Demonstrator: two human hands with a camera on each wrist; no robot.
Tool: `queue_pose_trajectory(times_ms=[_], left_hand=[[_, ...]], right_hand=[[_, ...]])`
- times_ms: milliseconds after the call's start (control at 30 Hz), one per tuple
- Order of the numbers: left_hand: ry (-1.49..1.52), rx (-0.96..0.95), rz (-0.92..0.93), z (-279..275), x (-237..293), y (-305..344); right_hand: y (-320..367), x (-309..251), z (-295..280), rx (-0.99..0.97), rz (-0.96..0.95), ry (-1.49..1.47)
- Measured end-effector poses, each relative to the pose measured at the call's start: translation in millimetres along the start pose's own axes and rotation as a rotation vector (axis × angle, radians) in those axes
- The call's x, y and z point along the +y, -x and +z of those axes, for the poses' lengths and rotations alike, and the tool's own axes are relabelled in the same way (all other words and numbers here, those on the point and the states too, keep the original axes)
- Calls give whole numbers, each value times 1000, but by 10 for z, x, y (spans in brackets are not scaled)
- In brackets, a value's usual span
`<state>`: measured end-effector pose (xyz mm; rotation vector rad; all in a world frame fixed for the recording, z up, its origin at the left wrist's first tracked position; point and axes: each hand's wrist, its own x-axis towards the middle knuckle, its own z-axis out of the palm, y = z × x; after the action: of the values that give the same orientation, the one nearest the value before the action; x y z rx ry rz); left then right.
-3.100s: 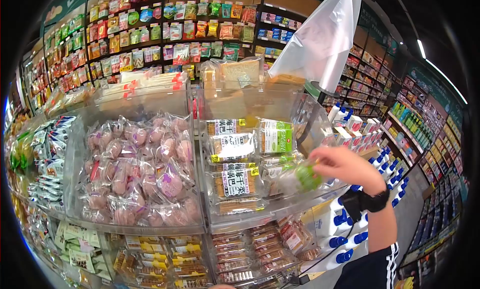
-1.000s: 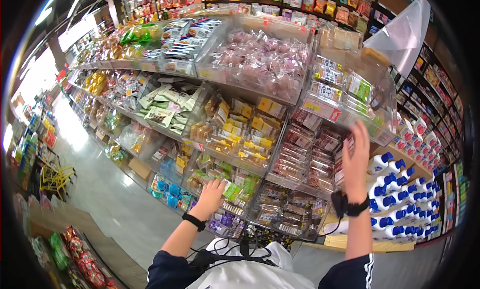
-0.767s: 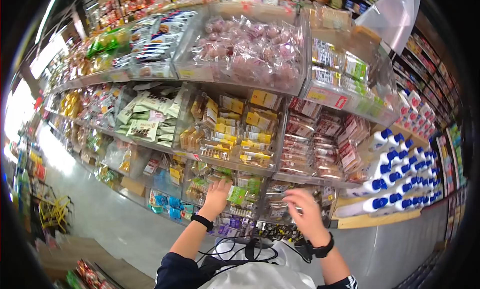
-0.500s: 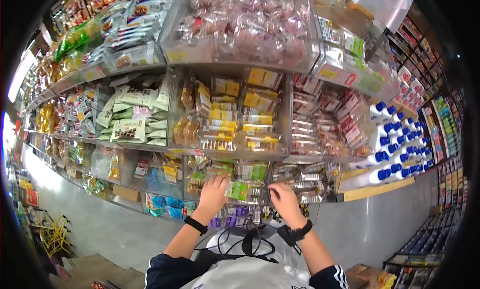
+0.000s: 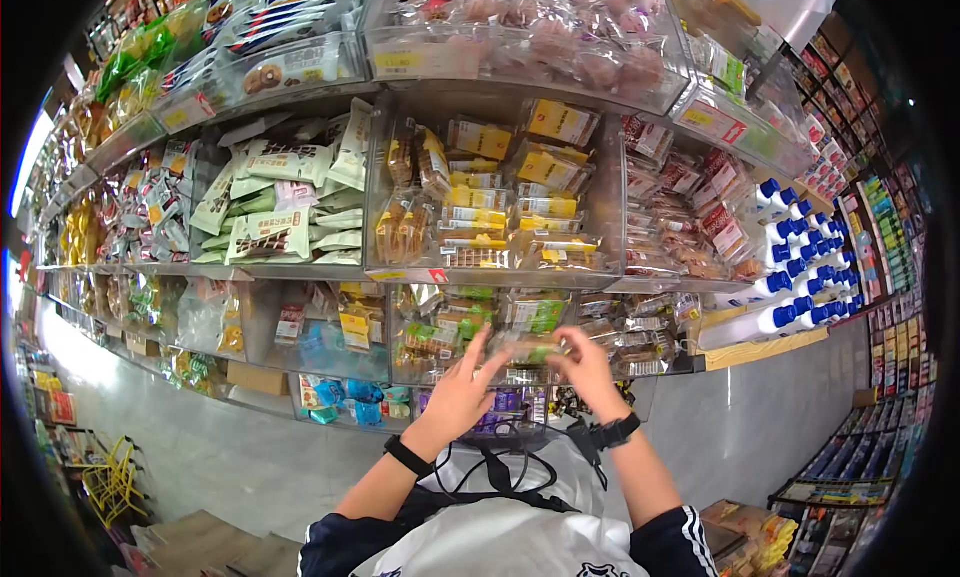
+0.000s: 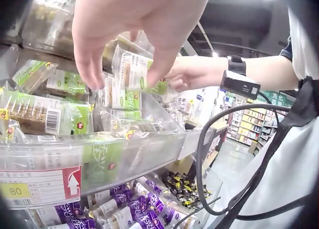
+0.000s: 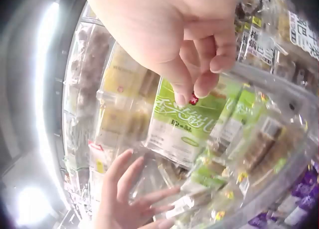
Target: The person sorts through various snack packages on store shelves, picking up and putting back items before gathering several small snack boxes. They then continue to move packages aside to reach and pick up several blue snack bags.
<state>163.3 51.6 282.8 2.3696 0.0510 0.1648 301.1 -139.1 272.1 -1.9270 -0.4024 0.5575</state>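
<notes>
In the head view my right hand (image 5: 592, 375) pinches the edge of a clear packet (image 5: 535, 350) above a low bin of green-labelled packets. The right wrist view shows thumb and fingertips of the right hand (image 7: 169, 29) on the green end of this green and white packet (image 7: 184, 121). My left hand (image 5: 460, 397) is just left of it, fingers apart. In the right wrist view the left hand (image 7: 132, 201) has its fingers spread. From the left wrist, the left hand's (image 6: 144, 19) thumb and fingers lie either side of the packet (image 6: 133, 72); contact is unclear.
Yellow-labelled packets (image 5: 470, 217) fill the bin above, with red-labelled ones (image 5: 715, 202) to its right. Blue-capped white bottles (image 5: 785, 317) stand farther right. The clear bin edge (image 5: 470, 280) juts out above the hands. Black cables (image 5: 500, 457) hang before the body.
The head view has shifted closer to the lower bins. My left hand's fingers have spread, away from the packets they were over, and a packet now shows in my right hand between the hands.
</notes>
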Motion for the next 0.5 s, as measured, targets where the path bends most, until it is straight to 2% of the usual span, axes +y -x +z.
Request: queue_pose_trajectory(times_ms=[33, 67, 167, 267, 367, 400, 500], left_hand=[[12, 34, -17, 2, -2, 4], [17, -9, -138, -57, 30, -8], [1, 7, -64, 31, -251, -16], [28, -23, -84, -106, -314, -38], [107, 35, -195, -232, -417, -10], [141, 66, -249, -270, -459, 1], [94, 83, -305, -428, -547, 25]], right_hand=[[-92, -7, -75, 54, -27, 13], [-208, 44, -160, 50, 14, 42], [-379, -73, -247, 12, -114, 277], [-455, -4, -193, 113, -310, 494], [-433, -17, -100, 151, -317, 521], [-418, -41, -87, 142, -258, 470], [-366, 86, -42, 170, -288, 525]])
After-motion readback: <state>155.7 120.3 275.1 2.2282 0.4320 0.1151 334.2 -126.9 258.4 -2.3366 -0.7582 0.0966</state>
